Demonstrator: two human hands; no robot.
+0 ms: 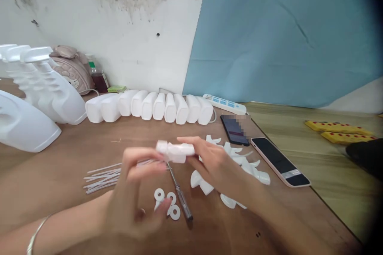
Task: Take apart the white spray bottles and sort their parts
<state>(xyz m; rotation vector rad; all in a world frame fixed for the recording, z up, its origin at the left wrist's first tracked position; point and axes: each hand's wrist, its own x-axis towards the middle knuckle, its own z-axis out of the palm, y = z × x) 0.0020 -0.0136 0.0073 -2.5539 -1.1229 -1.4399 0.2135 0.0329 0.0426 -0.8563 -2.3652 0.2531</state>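
A white trigger sprayer head (176, 152) is held above the table by my right hand (214, 163), its fingers closed on the right end. My left hand (131, 191), smeared by motion, has its thumb and fingers apart. Its fingertips are close to the sprayer head's left end; whether they touch it I cannot tell. Under the left hand lie several white ring washers (175, 212), partly hidden by the thumb. A screwdriver (181, 199) with a clear handle lies beside them. Thin white tubes (103, 179) lie left of it. More white sprayer parts (202, 183) are partly covered by my right hand.
White bottles (149, 105) lie in a row along the back, with larger ones (64, 95) at left. A power strip (226, 104), a dark phone (235, 130) and a pink-edged phone (279, 161) are at right. A bag (72, 71) and a dark-liquid bottle (98, 80) stand behind.
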